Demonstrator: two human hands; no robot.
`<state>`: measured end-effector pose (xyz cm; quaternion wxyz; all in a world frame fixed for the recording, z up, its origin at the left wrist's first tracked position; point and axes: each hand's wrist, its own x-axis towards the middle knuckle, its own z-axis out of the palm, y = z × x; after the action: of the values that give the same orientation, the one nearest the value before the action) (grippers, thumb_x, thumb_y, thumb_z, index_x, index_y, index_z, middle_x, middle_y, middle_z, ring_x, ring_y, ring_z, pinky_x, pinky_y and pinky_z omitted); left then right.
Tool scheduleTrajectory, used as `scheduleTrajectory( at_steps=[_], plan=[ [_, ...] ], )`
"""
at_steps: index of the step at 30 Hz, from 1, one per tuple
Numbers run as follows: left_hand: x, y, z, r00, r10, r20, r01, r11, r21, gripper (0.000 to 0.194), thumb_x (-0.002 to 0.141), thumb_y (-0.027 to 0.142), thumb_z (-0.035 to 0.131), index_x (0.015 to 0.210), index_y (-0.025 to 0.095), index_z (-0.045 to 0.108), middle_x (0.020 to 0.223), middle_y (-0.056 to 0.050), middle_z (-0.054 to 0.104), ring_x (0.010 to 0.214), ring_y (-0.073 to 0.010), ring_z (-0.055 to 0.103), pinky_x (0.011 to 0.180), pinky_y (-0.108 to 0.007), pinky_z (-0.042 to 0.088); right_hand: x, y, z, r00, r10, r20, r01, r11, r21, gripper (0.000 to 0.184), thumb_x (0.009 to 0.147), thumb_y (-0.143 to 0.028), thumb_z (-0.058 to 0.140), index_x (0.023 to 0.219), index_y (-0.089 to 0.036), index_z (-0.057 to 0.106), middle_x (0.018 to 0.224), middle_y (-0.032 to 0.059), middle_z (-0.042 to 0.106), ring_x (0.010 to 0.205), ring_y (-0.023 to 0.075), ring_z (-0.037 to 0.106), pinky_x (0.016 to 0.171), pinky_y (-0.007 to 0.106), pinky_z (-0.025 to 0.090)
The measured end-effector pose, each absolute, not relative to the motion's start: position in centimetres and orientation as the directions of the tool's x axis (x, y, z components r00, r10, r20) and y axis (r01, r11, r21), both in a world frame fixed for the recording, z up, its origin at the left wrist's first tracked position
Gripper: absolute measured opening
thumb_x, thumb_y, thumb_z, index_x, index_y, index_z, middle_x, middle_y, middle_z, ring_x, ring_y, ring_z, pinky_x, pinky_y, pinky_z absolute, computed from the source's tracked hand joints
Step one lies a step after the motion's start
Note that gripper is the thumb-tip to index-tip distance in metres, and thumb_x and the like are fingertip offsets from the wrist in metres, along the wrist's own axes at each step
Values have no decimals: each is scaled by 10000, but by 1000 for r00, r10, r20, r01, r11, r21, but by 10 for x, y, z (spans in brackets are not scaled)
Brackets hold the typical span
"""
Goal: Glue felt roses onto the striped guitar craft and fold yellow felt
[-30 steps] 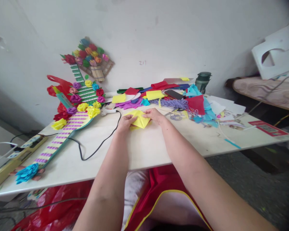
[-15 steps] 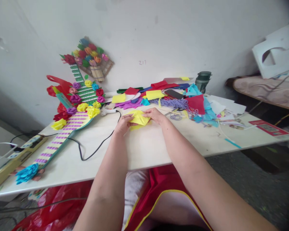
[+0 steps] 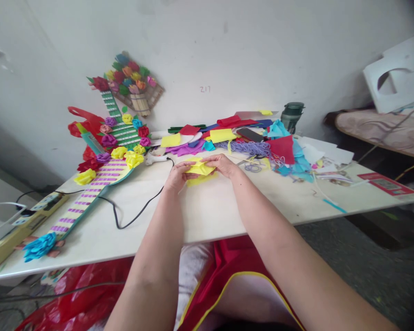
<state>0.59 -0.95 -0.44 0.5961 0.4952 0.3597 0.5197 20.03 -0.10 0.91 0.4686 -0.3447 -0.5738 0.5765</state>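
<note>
A piece of yellow crepe paper [image 3: 200, 168] is stretched between my two hands, just above the table. My left hand [image 3: 178, 176] pinches its left edge, fingers closed on it. On the other side, my right hand [image 3: 224, 164] grips the upper right edge between thumb and fingers. The paper looks creased and folded in the middle. Beneath it, more yellow paper [image 3: 197, 181] shows on the tabletop. Part of the fingertips is hidden behind the paper.
Decorated striped panels with paper flowers [image 3: 134, 159] stand at left, near a glue bottle [image 3: 91, 141] and a power strip [image 3: 37, 214]. A black cord [image 3: 138, 221] crosses the table. Behind my hands lie coloured paper, purple yarn [image 3: 248, 148], a phone [image 3: 250, 134] and a dark green bottle [image 3: 291, 117].
The yellow paper has been pulled and creased a little more between my fingers, so its surface looks flatter. Both hands keep their hold in nearly the same place.
</note>
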Motion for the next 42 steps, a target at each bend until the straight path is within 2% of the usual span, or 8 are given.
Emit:
scheduleTrajectory(
  at_steps=[7, 11, 14, 18, 22, 27, 35, 42],
  plan=[
    [7, -11, -3, 206, 971, 123, -280, -62, 958, 299, 608, 325, 655, 832, 126, 649, 672, -54, 670, 686, -219, 684, 652, -317, 556, 201, -3, 11, -339, 923, 180, -196, 117, -974, 204, 588, -124, 565, 716, -129, 724, 718, 58, 690, 549, 127, 569, 469, 250, 493],
    [9, -14, -2, 161, 974, 160, -231, -121, 965, 326, 554, 272, 716, 836, 126, 643, 700, -35, 668, 654, -186, 664, 643, -310, 555, 200, -3, 11, -328, 923, 201, -201, 140, -970, 160, 632, -232, 617, 702, -126, 714, 718, 60, 682, 596, 141, 583, 466, 235, 474],
    [11, -15, -2, 144, 971, 191, -190, -163, 968, 416, 538, 243, 724, 927, 122, 641, 764, -40, 675, 692, -181, 654, 656, -317, 552, 199, -1, 8, -282, 944, 170, -147, 133, -980, 167, 638, -278, 672, 715, -135, 708, 669, 39, 668, 595, 134, 582, 492, 226, 465],
    [11, -14, -3, 150, 966, 212, -133, -193, 972, 534, 547, 247, 726, 1056, 128, 619, 839, -56, 684, 731, -182, 648, 656, -299, 537, 197, 1, 6, -248, 952, 180, -130, 152, -980, 151, 628, -200, 689, 768, -148, 706, 685, 14, 676, 589, 112, 578, 556, 229, 472],
    [12, -13, -3, 137, 969, 208, -95, -196, 976, 547, 550, 246, 733, 1071, 129, 613, 844, -60, 688, 713, -172, 644, 644, -275, 524, 196, 2, 6, -208, 963, 170, -122, 146, -982, 148, 630, -103, 666, 765, -148, 707, 677, 4, 677, 575, 100, 572, 573, 224, 466],
    [12, -13, -3, 146, 977, 157, -88, -145, 985, 495, 539, 245, 724, 1008, 113, 635, 802, -58, 687, 700, -181, 648, 651, -290, 527, 194, 2, 7, -183, 966, 182, -118, 162, -980, 146, 628, -40, 652, 720, -142, 703, 650, 0, 673, 584, 94, 582, 639, 239, 479],
    [8, -8, -4, 93, 990, 104, -179, -86, 980, 324, 568, 288, 639, 842, 117, 665, 739, -66, 683, 784, -239, 661, 670, -329, 541, 194, 7, 3, -186, 957, 221, -105, 204, -973, 142, 622, -77, 678, 743, -144, 710, 679, 15, 686, 634, 114, 607, 705, 275, 494],
    [10, -7, -7, 74, 996, 46, -142, -35, 989, 271, 581, 355, 701, 696, 132, 598, 642, -53, 658, 704, -230, 663, 600, -328, 547, 194, 5, 4, -214, 943, 253, -49, 248, -967, 167, 618, -65, 653, 756, -134, 717, 723, 30, 697, 672, 121, 615, 713, 269, 492]
  ],
)
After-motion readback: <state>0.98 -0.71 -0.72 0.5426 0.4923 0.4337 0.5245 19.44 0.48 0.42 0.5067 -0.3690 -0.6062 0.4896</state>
